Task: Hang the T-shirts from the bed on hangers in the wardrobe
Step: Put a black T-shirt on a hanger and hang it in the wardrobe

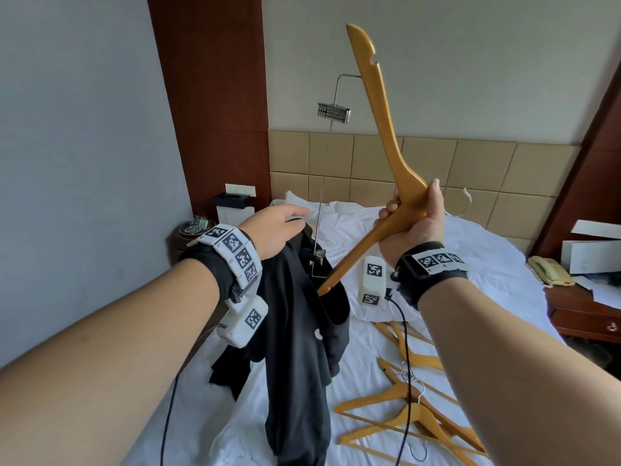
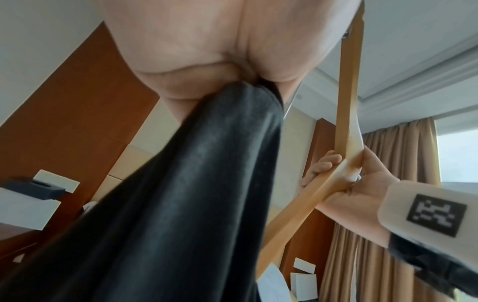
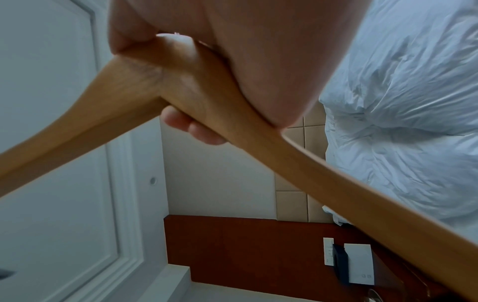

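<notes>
My left hand (image 1: 274, 227) is closest, fingers bunched round a fold of the black T-shirt (image 1: 299, 348) near its collar, so that the rest of the shirt hangs straight down below my wrist toward the bed (image 1: 477, 250). The left wrist view shows the cloth gathered tight in my palm. Just to the right, my right hand (image 1: 411, 220) is wrapped firmly round the middle of a wooden hanger (image 1: 386, 136), at the thick part where the two arms meet; its metal hook (image 1: 462, 205) sticks out past my knuckles on the far side. One arm of the hanger points up and away from me, while the lower tip is poked into the neck opening of the shirt, right below my left hand. So I judge I am at the start of dressing this hanger: one shoulder is going in, the other is not yet covered, and nothing here is hung up. The wardrobe is not in view, so I cannot tell whether any shirts are already in it. Below my right forearm several more wooden hangers (image 1: 413, 418) lie in a loose pile on the white sheet, which suggests more shirts are to come, though I see no other shirt on the bed from here.
</notes>
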`<state>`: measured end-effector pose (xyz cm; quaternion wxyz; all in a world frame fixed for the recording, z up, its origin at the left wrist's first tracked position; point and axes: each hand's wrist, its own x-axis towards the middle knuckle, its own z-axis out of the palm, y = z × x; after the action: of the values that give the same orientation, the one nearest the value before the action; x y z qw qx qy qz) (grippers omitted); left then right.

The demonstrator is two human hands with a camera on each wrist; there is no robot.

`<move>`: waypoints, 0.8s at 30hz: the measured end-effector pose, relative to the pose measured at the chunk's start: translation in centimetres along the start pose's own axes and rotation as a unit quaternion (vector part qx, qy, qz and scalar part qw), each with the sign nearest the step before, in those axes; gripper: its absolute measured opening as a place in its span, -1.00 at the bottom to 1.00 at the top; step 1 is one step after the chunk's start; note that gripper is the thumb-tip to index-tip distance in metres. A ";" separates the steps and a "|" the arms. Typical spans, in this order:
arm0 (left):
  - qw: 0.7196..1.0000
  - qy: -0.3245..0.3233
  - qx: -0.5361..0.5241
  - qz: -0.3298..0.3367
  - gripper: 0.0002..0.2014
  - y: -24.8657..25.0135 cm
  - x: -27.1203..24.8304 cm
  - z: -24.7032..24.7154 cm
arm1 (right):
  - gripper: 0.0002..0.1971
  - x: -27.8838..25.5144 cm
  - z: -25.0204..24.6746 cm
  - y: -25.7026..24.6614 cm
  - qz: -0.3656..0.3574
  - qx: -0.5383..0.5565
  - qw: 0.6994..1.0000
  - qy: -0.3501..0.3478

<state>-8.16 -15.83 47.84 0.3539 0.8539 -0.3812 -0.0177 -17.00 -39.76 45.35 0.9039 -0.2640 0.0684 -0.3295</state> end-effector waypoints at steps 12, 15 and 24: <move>0.982 0.089 -0.159 -0.059 -0.75 -1.1 0.6 -0.4 | -0.57 -0.6 -4.9 1.3 0.027 -0.136 0.990 -0.004; 0.975 0.107 -0.178 -0.085 -0.79 -1.7 0.2 -0.2 | -0.44 -1.0 -6.0 1.3 0.041 -0.192 0.980 0.017; 0.968 0.128 -0.149 -0.158 -0.72 -4.6 0.3 0.3 | -0.54 -1.5 -7.5 -1.2 0.048 -0.324 0.945 0.014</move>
<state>-5.06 -14.10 44.85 0.5159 0.8359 -0.1863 -0.0210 -21.06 -42.83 39.51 0.7836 -0.5340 0.1966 -0.2493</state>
